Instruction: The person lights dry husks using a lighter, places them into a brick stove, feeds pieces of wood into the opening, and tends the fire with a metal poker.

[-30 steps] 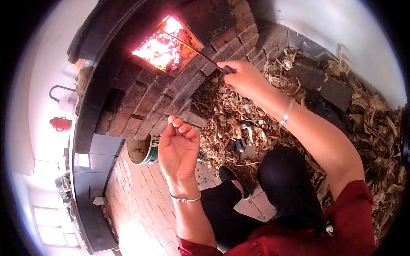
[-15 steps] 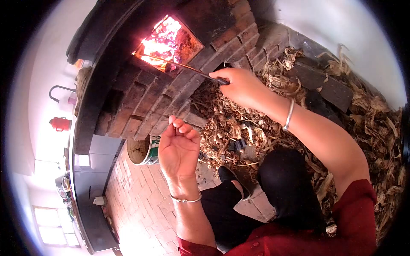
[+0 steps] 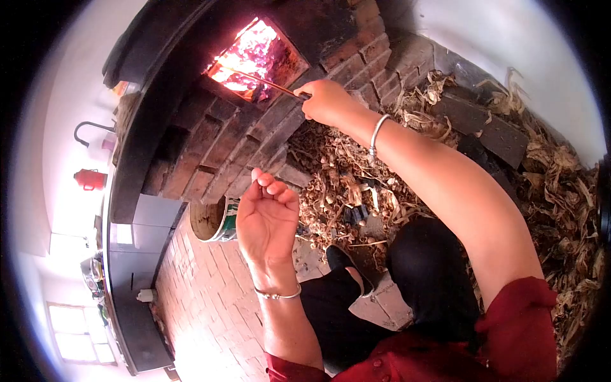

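A brick stove (image 3: 216, 149) has a square opening with a bright fire (image 3: 251, 54) burning inside. My right hand (image 3: 324, 102) is closed round the dark handle of a thin metal poker (image 3: 270, 84), just outside the opening. The poker's far end reaches into the flames, where glare hides its tip. Palm up, my left hand (image 3: 270, 213) is raised below the stove's brick face, its fingers curled loosely and apart from the thumb, touching nothing. Nothing shows in its palm.
Dry husks and plant scraps (image 3: 337, 184) lie heaped beside the stove. A bucket (image 3: 213, 219) stands on the brick floor to the left. At the right wall is a dark slab (image 3: 487, 130). A red thermos-like object (image 3: 91, 179) is at far left.
My right hand has moved toward the stove opening, up and to the left, pushing the poker deeper into the fire. My left hand has stayed in place.
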{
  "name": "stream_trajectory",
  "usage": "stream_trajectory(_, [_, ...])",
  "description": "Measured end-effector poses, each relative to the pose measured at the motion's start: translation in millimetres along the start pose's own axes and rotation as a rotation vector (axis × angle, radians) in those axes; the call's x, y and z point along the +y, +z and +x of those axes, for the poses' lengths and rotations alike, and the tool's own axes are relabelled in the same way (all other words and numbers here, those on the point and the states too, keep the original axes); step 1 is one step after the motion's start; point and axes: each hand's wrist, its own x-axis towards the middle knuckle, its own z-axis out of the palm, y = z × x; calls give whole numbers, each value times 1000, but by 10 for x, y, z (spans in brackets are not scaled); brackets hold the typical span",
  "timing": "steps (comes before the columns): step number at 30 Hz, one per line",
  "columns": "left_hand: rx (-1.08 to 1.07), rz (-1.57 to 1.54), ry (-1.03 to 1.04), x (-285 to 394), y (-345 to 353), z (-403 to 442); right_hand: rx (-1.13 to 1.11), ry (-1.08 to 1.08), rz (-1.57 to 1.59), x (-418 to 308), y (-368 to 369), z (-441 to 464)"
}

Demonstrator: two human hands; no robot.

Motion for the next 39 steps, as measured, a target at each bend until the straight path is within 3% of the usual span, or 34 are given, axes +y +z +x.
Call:
stream_trajectory(5, [-5,-19,-9,24,-20,0,-27,-44,-12,-69,-122,-131])
stream_trajectory(16, [-21,-16,0,16,-40,1,-145,277,359,151,-1108,-1328])
stream_trajectory(29, [-37,-7,4,26,-67,21,-1,373,153,286,-1787,-2799])
stream_trajectory(35, [-52,-10,6,38,-63,10,-21,457,304,327,-1831,-3128])
stream_trajectory(39, [-22,-16,10,39,-37,-2,-64,395,183,301,-1775,-3040])
